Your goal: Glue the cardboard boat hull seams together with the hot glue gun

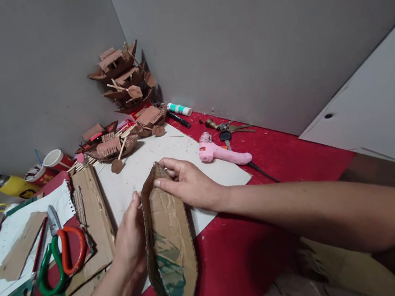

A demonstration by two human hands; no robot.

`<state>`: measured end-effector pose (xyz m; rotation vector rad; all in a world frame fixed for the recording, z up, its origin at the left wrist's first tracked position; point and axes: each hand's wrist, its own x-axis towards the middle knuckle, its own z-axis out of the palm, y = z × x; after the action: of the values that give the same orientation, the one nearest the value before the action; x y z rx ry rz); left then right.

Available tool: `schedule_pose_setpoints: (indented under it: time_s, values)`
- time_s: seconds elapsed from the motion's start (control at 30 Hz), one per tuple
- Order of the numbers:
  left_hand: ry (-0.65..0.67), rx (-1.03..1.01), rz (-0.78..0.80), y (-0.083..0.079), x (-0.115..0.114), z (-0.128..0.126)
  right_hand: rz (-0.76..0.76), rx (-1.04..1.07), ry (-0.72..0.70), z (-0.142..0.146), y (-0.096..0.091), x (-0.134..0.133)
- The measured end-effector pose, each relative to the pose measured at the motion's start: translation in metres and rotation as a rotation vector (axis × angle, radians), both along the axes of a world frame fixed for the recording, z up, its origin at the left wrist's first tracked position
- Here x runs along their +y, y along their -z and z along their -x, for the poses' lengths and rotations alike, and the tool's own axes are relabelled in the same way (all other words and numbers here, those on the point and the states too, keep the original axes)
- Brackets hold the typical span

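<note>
A long cardboard boat hull (165,232), pointed at both ends and open on top, is held over the red table. My right hand (178,180) pinches its far tip, with the thumb inside and the fingers around the outer side. Along the left outer wall lies my left hand (131,232), its fingers wrapped against the cardboard and partly hidden behind it. A green printed patch shows on the inside near the close end. Beyond the right hand, a pink hot glue gun (220,153) rests on a white sheet (189,144).
Finished cardboard boats (114,66) are stacked in the far corner, with several more (108,149) before them. Scissors (63,257) lie on cardboard pieces (93,208) at left, near paper cups (58,160) and a yellow bottle (13,186). A glue stick (179,109), marker (178,119) and keys (225,136) lie behind.
</note>
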<state>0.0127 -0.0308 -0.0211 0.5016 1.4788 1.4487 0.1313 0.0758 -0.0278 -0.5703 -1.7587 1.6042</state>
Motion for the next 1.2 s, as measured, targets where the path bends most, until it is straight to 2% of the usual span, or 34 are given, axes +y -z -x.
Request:
schedule_pose_setpoints:
  time_s: [0.1, 0.2, 0.37, 0.5, 0.7, 0.9, 1.2]
  values:
    - [0.150, -0.351, 0.187, -0.005, -0.002, -0.006, 0.018, -0.030, 0.002, 0.000, 0.000, -0.003]
    - [0.270, -0.501, 0.275, -0.010, -0.006, -0.011, 0.050, -0.105, -0.030, 0.000, 0.000, -0.006]
    - [0.336, -0.470, 0.195, -0.008, -0.007, -0.004, 0.094, -0.137, -0.104, 0.000, 0.000, -0.007]
    - [0.396, -0.467, 0.171, -0.004, -0.005, 0.003, -0.010, -0.042, -0.027, 0.003, -0.001, -0.006]
    - [0.352, -0.535, 0.138, 0.002, -0.002, 0.000, 0.057, 0.005, -0.090, 0.007, 0.003, -0.006]
    - [0.244, -0.491, 0.192, -0.003, -0.004, -0.008, 0.107, 0.023, -0.111, 0.006, 0.004, -0.009]
    - [0.264, -0.545, 0.153, -0.006, -0.005, -0.012, 0.064, 0.053, -0.135, 0.001, -0.003, -0.010]
